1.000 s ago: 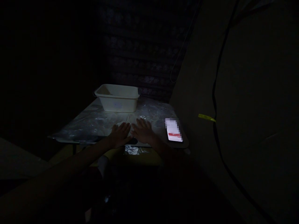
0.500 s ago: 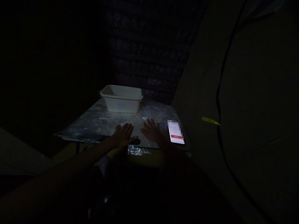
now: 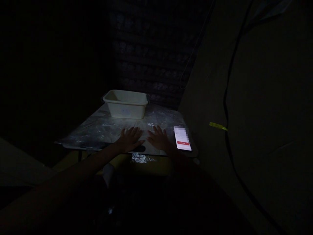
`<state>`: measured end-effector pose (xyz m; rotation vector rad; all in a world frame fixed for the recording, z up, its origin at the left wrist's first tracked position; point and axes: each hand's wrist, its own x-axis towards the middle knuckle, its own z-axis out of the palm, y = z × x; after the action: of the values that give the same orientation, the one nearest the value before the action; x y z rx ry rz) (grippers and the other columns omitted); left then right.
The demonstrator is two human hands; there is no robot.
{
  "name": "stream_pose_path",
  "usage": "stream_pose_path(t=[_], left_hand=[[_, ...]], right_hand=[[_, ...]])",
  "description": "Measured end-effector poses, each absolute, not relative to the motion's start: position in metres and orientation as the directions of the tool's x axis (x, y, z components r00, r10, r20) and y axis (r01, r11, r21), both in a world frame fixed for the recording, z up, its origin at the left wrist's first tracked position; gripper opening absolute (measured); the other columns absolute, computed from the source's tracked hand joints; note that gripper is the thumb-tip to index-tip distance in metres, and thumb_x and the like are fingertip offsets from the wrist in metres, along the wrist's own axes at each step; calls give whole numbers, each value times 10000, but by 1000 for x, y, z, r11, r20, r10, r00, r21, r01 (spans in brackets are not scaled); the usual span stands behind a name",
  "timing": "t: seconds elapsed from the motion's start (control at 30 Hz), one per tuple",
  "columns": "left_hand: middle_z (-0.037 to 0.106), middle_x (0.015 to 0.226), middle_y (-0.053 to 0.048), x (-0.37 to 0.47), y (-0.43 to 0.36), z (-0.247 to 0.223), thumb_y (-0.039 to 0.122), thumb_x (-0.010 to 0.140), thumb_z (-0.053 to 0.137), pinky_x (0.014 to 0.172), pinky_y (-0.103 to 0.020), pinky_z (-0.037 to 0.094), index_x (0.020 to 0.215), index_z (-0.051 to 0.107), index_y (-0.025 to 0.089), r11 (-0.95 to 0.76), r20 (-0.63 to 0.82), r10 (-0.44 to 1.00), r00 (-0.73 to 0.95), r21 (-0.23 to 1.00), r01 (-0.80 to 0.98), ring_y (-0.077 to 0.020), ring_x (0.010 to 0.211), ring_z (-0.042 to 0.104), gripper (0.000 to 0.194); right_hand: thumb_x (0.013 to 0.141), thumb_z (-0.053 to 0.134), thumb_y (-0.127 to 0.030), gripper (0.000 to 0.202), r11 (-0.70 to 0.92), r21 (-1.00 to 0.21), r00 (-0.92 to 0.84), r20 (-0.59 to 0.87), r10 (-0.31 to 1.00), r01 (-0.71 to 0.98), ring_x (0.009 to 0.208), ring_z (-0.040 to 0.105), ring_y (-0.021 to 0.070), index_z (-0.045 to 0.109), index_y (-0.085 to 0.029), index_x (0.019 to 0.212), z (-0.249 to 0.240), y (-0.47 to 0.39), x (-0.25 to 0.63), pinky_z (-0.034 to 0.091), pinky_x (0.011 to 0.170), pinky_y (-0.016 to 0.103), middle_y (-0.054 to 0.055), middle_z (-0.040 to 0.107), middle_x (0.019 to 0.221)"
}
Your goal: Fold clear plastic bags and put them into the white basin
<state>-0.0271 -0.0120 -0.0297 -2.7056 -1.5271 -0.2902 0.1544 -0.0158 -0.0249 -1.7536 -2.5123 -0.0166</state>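
Observation:
My left hand lies palm down near the front edge of a plastic-covered table, its fingers spread and nothing held. Beside it, my right hand rests in the same way, fingers apart. A small gap separates the two thumbs. Behind the hands stands a pale rectangular plastic tub with handles at its sides; its inside is mostly in shadow. To the right of my right hand lies a phone with a lit screen, partly blurred, showing a red bar. A dark oval shows at the table edge by my left hand.
The room is very dark. A tan panel or wall rises at the right, with a black cable hanging down it and a yellow tag on the cable. Crumpled clear plastic hangs below the table's front edge.
The view has shifted slightly, moving the table, tub and phone a little left in the picture. My left hand has slid slightly toward my right hand, narrowing the gap; both stay flat.

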Motion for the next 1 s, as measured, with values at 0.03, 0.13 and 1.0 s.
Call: stream_pose_path(t=[0.03, 0.13, 1.0], left_hand=[[277, 1262, -124, -27, -9, -25, 435, 752, 262, 859, -497, 105, 1206, 279, 180, -510, 191, 850, 491, 65, 858, -295, 1142, 208, 522], [429, 1143, -145, -30, 3, -7, 231, 757, 261, 806, -403, 255, 1187, 308, 131, -446, 237, 874, 425, 42, 894, -250, 1016, 398, 444], [524, 981, -142, -69, 19, 23, 131, 697, 319, 679, -373, 330, 936, 538, 114, -204, 395, 868, 302, -271, 941, -264, 888, 476, 325]], right_hand=[[757, 177, -516, 507, 346, -41, -343, 64, 937, 937, 1197, 20, 244, 264, -282, 1198, -25, -16, 154, 111, 890, 499, 59, 147, 1316], [752, 172, -527, 523, 357, -55, -354, 56, 934, 933, 1197, 10, 244, 258, -275, 1202, -25, -16, 155, 99, 894, 495, 64, 141, 1317], [744, 165, -541, 533, 374, -95, -369, 64, 927, 923, 1192, 40, 261, 275, -274, 1193, -24, -13, 153, 111, 889, 501, 66, 179, 1307]])
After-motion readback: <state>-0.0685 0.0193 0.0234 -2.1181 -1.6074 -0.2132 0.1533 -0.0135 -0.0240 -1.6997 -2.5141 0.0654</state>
